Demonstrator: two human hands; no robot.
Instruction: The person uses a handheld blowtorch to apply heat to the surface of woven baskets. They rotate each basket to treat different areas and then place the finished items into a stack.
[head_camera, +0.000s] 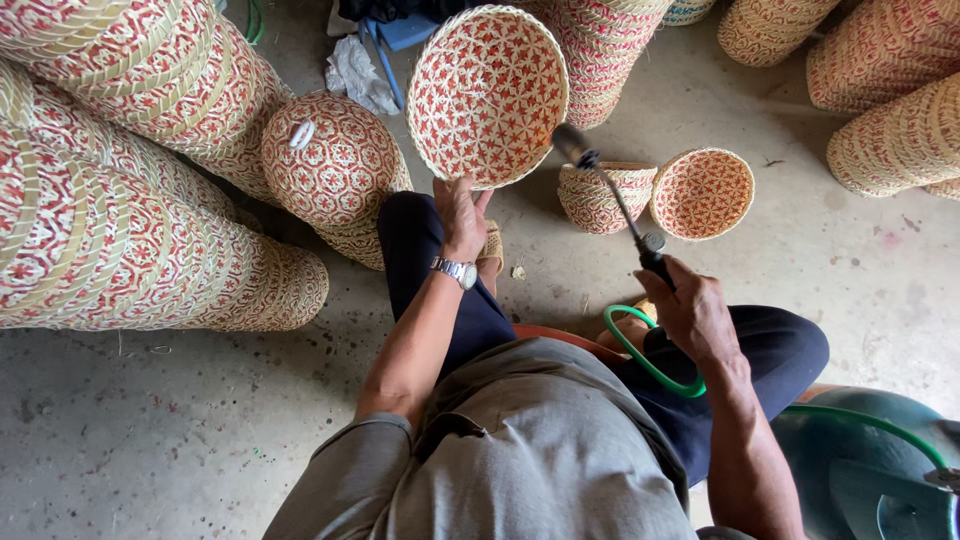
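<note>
**On a concrete floor, a woven basket meets a torch wand**

On the bare grey concrete floor (150, 430), a seated person holds up a round woven basket (487, 95) in the left hand (462, 215), fingers closed on its lower rim, the hollow inside tilted toward the camera. Its weave is pale cane crossed with red strips in a star-like lattice, bordered by a smooth braided edge. A metal wristwatch (456, 270) sits on that wrist.

The right hand (692, 310) is wrapped around the dark grip of a thin metal wand (612, 195), whose dark nozzle lies just beside the basket's right rim. One green hose (650, 365) loops from the grip across the lap toward a dark green gas cylinder (860, 470) at lower right.

Two small baskets (655, 192) of the same weave rest on the floor beyond the wand, one upright, one tipped on its side. A domed lid-like basket (330, 160) leans against long stacks of nested baskets (120, 200) at left; more stacks (880, 90) lie at upper right.
</note>
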